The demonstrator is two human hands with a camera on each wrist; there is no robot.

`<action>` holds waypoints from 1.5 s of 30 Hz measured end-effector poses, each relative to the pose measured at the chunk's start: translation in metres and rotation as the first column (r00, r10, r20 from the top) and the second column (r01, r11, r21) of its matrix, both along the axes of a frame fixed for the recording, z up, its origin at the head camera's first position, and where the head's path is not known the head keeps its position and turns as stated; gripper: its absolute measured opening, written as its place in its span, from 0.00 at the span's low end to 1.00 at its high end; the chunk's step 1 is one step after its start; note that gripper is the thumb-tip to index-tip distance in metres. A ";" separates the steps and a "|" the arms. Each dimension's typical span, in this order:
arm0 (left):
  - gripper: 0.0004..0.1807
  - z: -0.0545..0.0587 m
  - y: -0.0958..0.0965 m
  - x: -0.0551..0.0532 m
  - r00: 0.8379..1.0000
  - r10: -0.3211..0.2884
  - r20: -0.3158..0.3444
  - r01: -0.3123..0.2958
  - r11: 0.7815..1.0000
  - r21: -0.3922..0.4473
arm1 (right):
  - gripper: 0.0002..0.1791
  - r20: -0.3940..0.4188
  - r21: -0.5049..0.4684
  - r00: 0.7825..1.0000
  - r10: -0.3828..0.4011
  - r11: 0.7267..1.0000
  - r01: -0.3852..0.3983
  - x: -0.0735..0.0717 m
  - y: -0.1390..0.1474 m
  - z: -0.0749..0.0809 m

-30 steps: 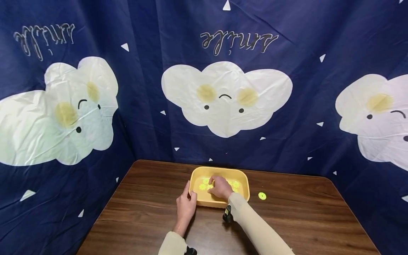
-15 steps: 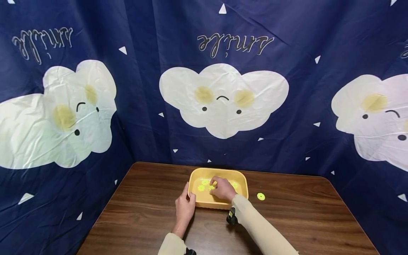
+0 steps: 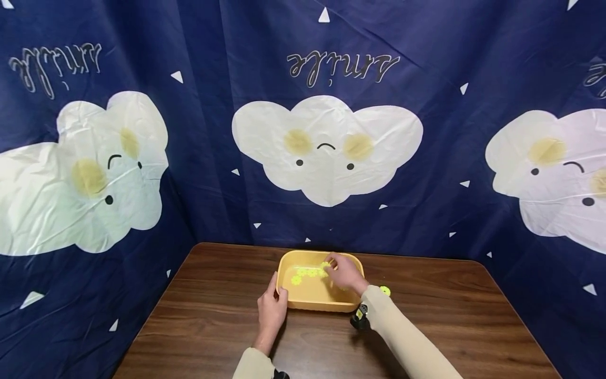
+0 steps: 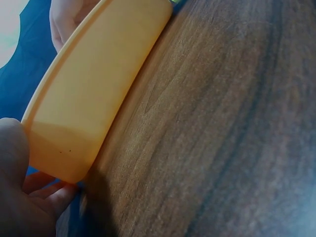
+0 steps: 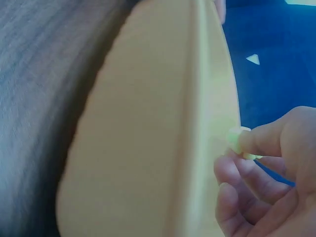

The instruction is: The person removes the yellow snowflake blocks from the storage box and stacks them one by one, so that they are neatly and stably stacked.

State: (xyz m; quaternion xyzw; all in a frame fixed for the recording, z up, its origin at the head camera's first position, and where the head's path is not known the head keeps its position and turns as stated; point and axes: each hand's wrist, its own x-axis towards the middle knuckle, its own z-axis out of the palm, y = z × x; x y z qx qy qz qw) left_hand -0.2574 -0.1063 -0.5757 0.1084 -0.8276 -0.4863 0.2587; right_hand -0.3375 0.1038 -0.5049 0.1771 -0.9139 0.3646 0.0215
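A shallow yellow plastic tray (image 3: pixel 322 305) sits near the table's back edge. My left hand (image 3: pixel 272 310) grips its left end, thumb at the rim (image 4: pixel 37 106) and fingers around the outer corner. Over the tray's right part, my right hand (image 3: pixel 347 272) pinches a small yellow-green piece (image 5: pixel 235 139) between thumb and fingers; its outline is partly hidden by the fingertips. Several yellow-green flower-shaped pieces (image 3: pixel 296 280) lie on the tray floor in a loose row, left of the right hand. The right hand covers part of the tray's right side.
A round yellow-green piece (image 3: pixel 385 290) lies on the wooden table (image 3: pixel 450 316) right of the tray, partly behind the right sleeve (image 3: pixel 402 329). A dark blue curtain (image 3: pixel 208 173) with cloud prints hangs behind and beside the table.
My right hand has moved rightward and slightly up inside the tray, uncovering more flower pieces. The left hand keeps its grip on the tray. The head view has shifted slightly.
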 end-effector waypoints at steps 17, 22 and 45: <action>0.27 0.002 0.001 0.000 1.000 -0.006 0.018 0.006 1.000 0.006 | 0.11 -0.033 -0.083 0.984 -0.172 0.982 0.169 -0.005 0.082 0.034; 0.27 0.001 0.000 0.000 1.000 0.003 0.005 -0.003 1.000 0.004 | 0.13 -0.019 -0.063 0.985 -0.169 0.984 0.167 -0.006 0.107 0.026; 0.27 0.000 0.002 -0.001 1.000 0.009 -0.012 -0.009 1.000 -0.008 | 0.07 0.221 -0.036 0.944 -0.244 0.966 0.258 0.001 0.160 -0.020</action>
